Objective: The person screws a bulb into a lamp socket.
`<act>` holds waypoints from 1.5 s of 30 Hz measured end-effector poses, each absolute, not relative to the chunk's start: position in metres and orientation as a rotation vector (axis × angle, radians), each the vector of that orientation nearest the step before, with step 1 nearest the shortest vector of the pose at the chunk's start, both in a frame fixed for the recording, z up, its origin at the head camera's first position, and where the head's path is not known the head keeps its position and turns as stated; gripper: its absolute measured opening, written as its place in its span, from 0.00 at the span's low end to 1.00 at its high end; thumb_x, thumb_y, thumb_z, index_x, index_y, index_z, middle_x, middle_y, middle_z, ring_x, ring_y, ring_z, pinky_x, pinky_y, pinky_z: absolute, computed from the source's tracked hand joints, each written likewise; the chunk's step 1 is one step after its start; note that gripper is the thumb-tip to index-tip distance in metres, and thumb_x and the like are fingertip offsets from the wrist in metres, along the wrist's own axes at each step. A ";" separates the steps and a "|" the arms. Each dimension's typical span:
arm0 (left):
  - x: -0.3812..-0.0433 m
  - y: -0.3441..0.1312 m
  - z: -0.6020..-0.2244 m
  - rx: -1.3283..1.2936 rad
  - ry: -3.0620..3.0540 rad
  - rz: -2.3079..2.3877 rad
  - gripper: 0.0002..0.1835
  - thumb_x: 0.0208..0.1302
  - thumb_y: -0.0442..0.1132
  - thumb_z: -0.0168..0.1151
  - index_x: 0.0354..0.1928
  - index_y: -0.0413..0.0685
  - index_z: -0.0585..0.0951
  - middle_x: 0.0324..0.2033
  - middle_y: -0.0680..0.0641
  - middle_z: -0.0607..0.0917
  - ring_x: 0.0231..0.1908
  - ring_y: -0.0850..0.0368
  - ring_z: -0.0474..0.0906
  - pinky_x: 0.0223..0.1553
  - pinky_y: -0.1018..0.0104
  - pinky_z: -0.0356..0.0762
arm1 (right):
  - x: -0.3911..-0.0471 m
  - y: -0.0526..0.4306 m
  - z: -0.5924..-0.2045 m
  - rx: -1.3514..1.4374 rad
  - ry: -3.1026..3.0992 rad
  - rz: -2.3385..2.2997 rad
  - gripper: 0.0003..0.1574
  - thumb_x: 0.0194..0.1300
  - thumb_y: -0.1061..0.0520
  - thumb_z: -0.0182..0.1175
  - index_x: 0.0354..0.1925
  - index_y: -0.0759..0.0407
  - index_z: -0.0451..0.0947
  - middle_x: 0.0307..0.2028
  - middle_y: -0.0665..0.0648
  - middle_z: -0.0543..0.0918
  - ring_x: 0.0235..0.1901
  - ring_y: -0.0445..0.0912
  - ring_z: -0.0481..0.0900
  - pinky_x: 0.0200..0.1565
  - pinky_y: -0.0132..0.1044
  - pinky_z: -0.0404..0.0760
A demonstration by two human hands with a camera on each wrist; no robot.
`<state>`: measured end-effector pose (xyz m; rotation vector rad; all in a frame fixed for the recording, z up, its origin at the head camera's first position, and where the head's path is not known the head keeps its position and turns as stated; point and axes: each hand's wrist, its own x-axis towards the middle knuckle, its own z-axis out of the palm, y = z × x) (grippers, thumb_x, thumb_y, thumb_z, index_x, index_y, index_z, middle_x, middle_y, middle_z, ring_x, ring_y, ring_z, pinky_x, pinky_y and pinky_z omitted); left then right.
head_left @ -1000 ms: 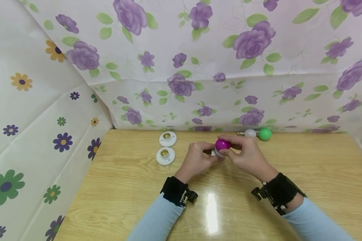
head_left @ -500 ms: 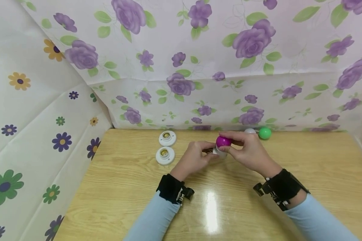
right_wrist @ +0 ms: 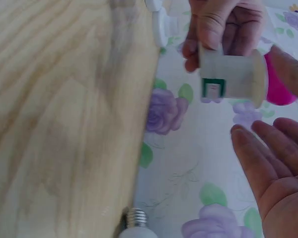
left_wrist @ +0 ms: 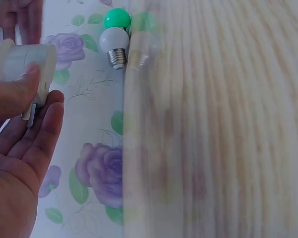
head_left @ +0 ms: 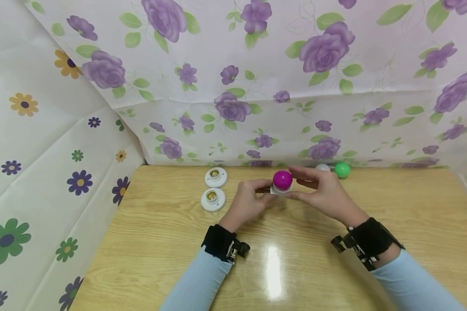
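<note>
My left hand (head_left: 245, 204) pinches a white plug-in lamp socket (left_wrist: 20, 62) between thumb and fingers. Its metal prongs (left_wrist: 32, 116) stick out near the fingers in the left wrist view. A magenta bulb (head_left: 282, 179) sits in the socket's mouth, its base hidden inside. Around the bulb's right side, my right hand (head_left: 328, 196) is spread, fingers extended and apart from it. In the right wrist view the right thumb (right_wrist: 290, 74) overlaps the bulb (right_wrist: 275, 89); whether it touches cannot be told. A green label (right_wrist: 213, 88) shows on the socket's side.
Two round white lamp holders (head_left: 213, 206) with brass-coloured threads lie on the wooden table (head_left: 159, 242) to the left. A green bulb (head_left: 342, 169) and a white bulb (head_left: 322, 167) lie at the back, partly behind the right hand. A flowered cloth (head_left: 202, 129) hangs along the table's back edge.
The right hand has gone from gripping the magenta bulb to spread fingers beside it. The socket and bulb have shifted slightly left and towards the back, still in the left hand.
</note>
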<state>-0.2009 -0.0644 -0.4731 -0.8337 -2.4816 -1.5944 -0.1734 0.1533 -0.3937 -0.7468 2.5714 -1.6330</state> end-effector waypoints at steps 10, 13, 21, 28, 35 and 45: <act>-0.201 -0.066 -0.468 -0.848 -2.411 -1.624 0.15 0.54 0.38 0.68 0.46 0.52 0.81 0.41 0.60 0.82 0.41 0.68 0.77 0.44 0.67 0.74 | -0.179 0.149 -0.403 -0.796 2.542 -1.628 0.32 0.50 0.61 0.70 0.55 0.58 0.74 0.50 0.54 0.78 0.49 0.45 0.76 0.47 0.44 0.75; -0.201 -0.066 -0.466 -0.852 -2.416 -1.630 0.15 0.55 0.38 0.68 0.46 0.52 0.81 0.41 0.59 0.82 0.41 0.68 0.77 0.44 0.67 0.74 | -0.179 0.146 -0.403 -0.818 2.553 -1.620 0.32 0.49 0.61 0.70 0.55 0.60 0.74 0.49 0.54 0.78 0.48 0.46 0.76 0.46 0.42 0.76; -0.199 -0.066 -0.465 -0.866 -2.421 -1.653 0.14 0.55 0.39 0.67 0.45 0.52 0.82 0.40 0.60 0.82 0.41 0.68 0.77 0.43 0.68 0.75 | -0.186 0.145 -0.417 -0.802 2.499 -1.685 0.31 0.48 0.60 0.71 0.53 0.54 0.76 0.47 0.52 0.80 0.42 0.45 0.80 0.42 0.43 0.78; -0.198 -0.066 -0.466 -0.916 -2.431 -1.672 0.13 0.56 0.39 0.67 0.45 0.50 0.82 0.40 0.59 0.82 0.39 0.67 0.78 0.42 0.66 0.76 | -0.193 0.150 -0.438 -0.765 2.475 -1.714 0.28 0.48 0.53 0.72 0.49 0.52 0.77 0.44 0.49 0.80 0.40 0.43 0.80 0.40 0.37 0.78; -0.197 -0.073 -0.461 -0.867 -2.505 -1.539 0.20 0.59 0.48 0.64 0.54 0.54 0.78 0.50 0.60 0.78 0.50 0.65 0.73 0.48 0.66 0.71 | -0.188 0.156 -0.429 -0.694 2.495 -1.725 0.26 0.48 0.57 0.72 0.48 0.53 0.77 0.44 0.51 0.80 0.40 0.45 0.80 0.40 0.37 0.78; -0.198 -0.079 -0.453 -0.618 -2.494 -0.862 0.20 0.70 0.47 0.50 0.56 0.44 0.75 0.57 0.46 0.74 0.61 0.58 0.63 0.59 0.69 0.57 | -0.193 0.196 -0.437 -0.464 2.668 -1.754 0.26 0.45 0.53 0.74 0.44 0.54 0.78 0.42 0.53 0.80 0.39 0.48 0.81 0.37 0.35 0.78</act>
